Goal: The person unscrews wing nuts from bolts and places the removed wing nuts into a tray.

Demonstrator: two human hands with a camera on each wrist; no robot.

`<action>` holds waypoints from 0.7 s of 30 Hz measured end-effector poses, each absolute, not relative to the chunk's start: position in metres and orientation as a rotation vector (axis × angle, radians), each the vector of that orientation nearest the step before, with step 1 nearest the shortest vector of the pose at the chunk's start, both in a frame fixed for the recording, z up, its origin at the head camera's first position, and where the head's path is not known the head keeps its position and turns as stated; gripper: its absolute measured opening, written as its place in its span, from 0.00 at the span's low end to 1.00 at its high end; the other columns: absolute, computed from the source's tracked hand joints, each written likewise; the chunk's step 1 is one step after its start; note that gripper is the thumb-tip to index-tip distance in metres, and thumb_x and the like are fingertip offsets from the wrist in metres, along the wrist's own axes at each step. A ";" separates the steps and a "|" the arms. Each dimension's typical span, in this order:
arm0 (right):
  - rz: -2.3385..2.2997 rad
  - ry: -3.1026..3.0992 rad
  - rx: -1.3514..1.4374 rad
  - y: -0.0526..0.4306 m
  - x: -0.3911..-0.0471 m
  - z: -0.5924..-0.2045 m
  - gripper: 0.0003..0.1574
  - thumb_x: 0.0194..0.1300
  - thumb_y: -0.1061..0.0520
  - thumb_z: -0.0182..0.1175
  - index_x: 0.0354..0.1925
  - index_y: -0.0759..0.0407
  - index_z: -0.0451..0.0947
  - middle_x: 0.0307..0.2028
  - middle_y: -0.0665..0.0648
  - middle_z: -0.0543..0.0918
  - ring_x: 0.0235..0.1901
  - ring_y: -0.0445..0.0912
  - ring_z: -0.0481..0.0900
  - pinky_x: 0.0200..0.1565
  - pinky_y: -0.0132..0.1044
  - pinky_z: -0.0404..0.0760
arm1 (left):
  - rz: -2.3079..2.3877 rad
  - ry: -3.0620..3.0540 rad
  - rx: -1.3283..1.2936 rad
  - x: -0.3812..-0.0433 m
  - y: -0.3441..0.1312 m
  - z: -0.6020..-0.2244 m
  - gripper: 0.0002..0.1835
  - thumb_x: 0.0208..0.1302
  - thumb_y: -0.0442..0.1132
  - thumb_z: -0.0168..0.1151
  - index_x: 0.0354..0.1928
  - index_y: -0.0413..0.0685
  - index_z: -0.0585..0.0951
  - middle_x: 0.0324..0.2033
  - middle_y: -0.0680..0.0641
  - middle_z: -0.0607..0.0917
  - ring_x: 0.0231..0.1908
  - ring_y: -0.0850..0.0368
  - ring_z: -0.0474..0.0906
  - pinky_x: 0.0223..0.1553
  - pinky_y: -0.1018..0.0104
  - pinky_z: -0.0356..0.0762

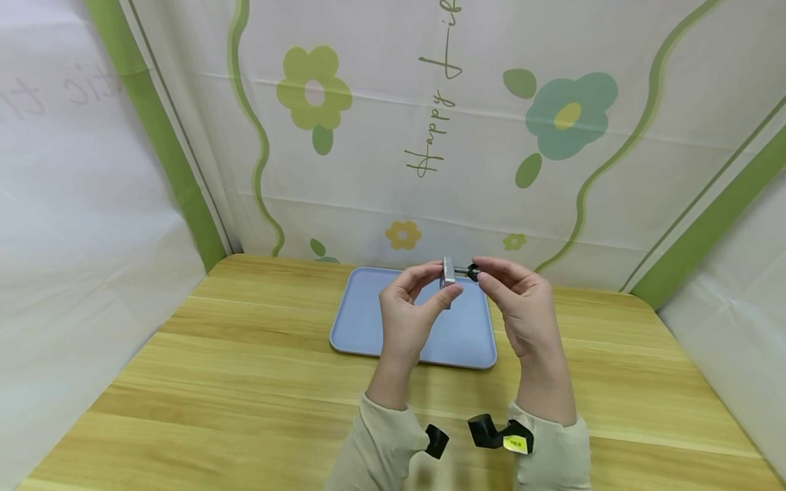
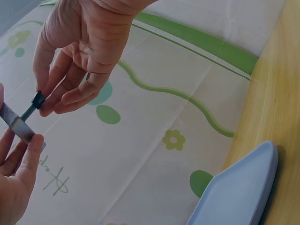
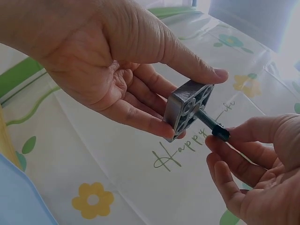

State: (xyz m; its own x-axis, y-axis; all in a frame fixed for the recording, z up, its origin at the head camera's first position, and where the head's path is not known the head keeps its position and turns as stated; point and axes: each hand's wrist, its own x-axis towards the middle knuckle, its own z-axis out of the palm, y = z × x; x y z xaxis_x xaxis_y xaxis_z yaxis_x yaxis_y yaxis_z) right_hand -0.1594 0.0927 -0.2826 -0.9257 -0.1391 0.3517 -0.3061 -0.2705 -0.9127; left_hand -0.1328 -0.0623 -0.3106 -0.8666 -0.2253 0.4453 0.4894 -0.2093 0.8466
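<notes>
Above the tray, my left hand (image 1: pixel 408 310) grips a square grey metal block (image 3: pixel 187 105) by its edges, thumb on one side and fingers on the other. The block's face has several round recesses, seen in the right wrist view. A threaded bolt (image 3: pixel 206 118) stands out from the middle of that face. At the bolt's outer end is a dark knob (image 3: pixel 221 132), which my right hand (image 1: pixel 522 300) pinches between thumb and fingertips. In the left wrist view the bolt (image 2: pixel 29 112) points toward the right hand from the block (image 2: pixel 18 125).
Below the hands a light blue tray (image 1: pixel 362 320) lies on the wooden table (image 1: pixel 245 382). Behind it hangs a white cloth (image 1: pixel 381 136) with printed flowers and lettering. Black camera mounts (image 1: pixel 437 441) are on both sleeves.
</notes>
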 end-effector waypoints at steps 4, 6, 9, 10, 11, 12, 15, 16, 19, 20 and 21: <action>2.304 -1.836 0.591 0.092 -0.159 -0.283 0.19 0.66 0.74 0.60 0.43 0.53 0.87 0.41 0.47 0.84 0.41 0.39 0.80 0.44 0.23 0.83 | -2.116 -1.612 -0.306 -0.132 -0.062 -0.310 0.18 0.56 0.32 0.74 0.48 0.37 0.83 0.50 0.40 0.85 0.55 0.55 0.81 0.38 0.66 0.88; 2.279 -1.844 0.610 0.092 -0.160 -0.283 0.20 0.65 0.74 0.59 0.44 0.53 0.86 0.41 0.46 0.84 0.41 0.40 0.80 0.44 0.24 0.83 | -2.119 -1.612 -0.304 -0.132 -0.062 -0.310 0.17 0.56 0.32 0.74 0.48 0.37 0.83 0.50 0.40 0.85 0.55 0.55 0.81 0.38 0.66 0.88; 2.235 -1.865 0.645 0.092 -0.160 -0.283 0.18 0.65 0.74 0.60 0.45 0.56 0.85 0.40 0.46 0.85 0.42 0.40 0.80 0.45 0.25 0.83 | -2.122 -1.607 -0.307 -0.132 -0.062 -0.310 0.17 0.56 0.32 0.74 0.48 0.36 0.83 0.50 0.41 0.85 0.54 0.55 0.82 0.38 0.66 0.88; 2.224 -1.871 0.656 0.092 -0.160 -0.284 0.18 0.65 0.74 0.60 0.46 0.56 0.85 0.41 0.46 0.85 0.43 0.41 0.80 0.46 0.25 0.83 | -2.122 -1.603 -0.310 -0.132 -0.062 -0.310 0.18 0.56 0.32 0.74 0.48 0.36 0.83 0.50 0.40 0.85 0.54 0.54 0.82 0.38 0.66 0.88; 2.216 -1.875 0.664 0.092 -0.160 -0.284 0.18 0.65 0.74 0.59 0.46 0.57 0.84 0.41 0.46 0.85 0.43 0.41 0.80 0.46 0.25 0.83 | -2.121 -1.599 -0.312 -0.132 -0.062 -0.310 0.18 0.55 0.32 0.74 0.48 0.36 0.83 0.50 0.40 0.85 0.54 0.54 0.82 0.38 0.65 0.88; 2.206 -1.879 0.669 0.092 -0.160 -0.284 0.18 0.65 0.74 0.59 0.46 0.57 0.84 0.41 0.46 0.85 0.44 0.41 0.80 0.46 0.25 0.83 | -2.120 -1.598 -0.314 -0.133 -0.061 -0.310 0.18 0.55 0.32 0.74 0.48 0.36 0.83 0.50 0.40 0.85 0.54 0.54 0.82 0.39 0.65 0.88; 2.194 -1.880 0.674 0.092 -0.160 -0.284 0.19 0.65 0.75 0.59 0.45 0.55 0.84 0.40 0.45 0.85 0.44 0.41 0.79 0.45 0.25 0.82 | -2.114 -1.600 -0.316 -0.132 -0.061 -0.310 0.18 0.55 0.32 0.75 0.47 0.36 0.83 0.50 0.41 0.85 0.54 0.54 0.82 0.40 0.65 0.88; 2.193 -1.879 0.672 0.092 -0.160 -0.284 0.20 0.65 0.75 0.59 0.44 0.54 0.85 0.40 0.45 0.85 0.44 0.41 0.79 0.46 0.25 0.82 | -2.113 -1.599 -0.316 -0.132 -0.061 -0.309 0.18 0.55 0.33 0.75 0.47 0.36 0.83 0.50 0.41 0.85 0.54 0.54 0.82 0.39 0.65 0.88; 2.228 -1.850 0.626 0.092 -0.159 -0.284 0.19 0.66 0.74 0.58 0.43 0.53 0.86 0.38 0.46 0.86 0.42 0.41 0.80 0.45 0.26 0.83 | -2.113 -1.605 -0.309 -0.132 -0.061 -0.309 0.17 0.55 0.32 0.75 0.47 0.37 0.83 0.50 0.42 0.85 0.55 0.55 0.82 0.39 0.66 0.88; 2.248 -1.835 0.593 0.091 -0.159 -0.283 0.19 0.67 0.74 0.58 0.42 0.53 0.86 0.38 0.46 0.86 0.41 0.41 0.80 0.44 0.26 0.83 | -2.113 -1.606 -0.307 -0.132 -0.061 -0.309 0.17 0.55 0.32 0.75 0.47 0.37 0.83 0.50 0.42 0.85 0.55 0.55 0.82 0.39 0.66 0.88; 2.274 -1.817 0.554 0.091 -0.159 -0.282 0.18 0.67 0.73 0.58 0.41 0.53 0.87 0.37 0.46 0.86 0.40 0.40 0.81 0.43 0.26 0.83 | -2.113 -1.607 -0.306 -0.132 -0.061 -0.309 0.17 0.55 0.32 0.75 0.47 0.37 0.83 0.50 0.42 0.85 0.55 0.55 0.82 0.39 0.67 0.88</action>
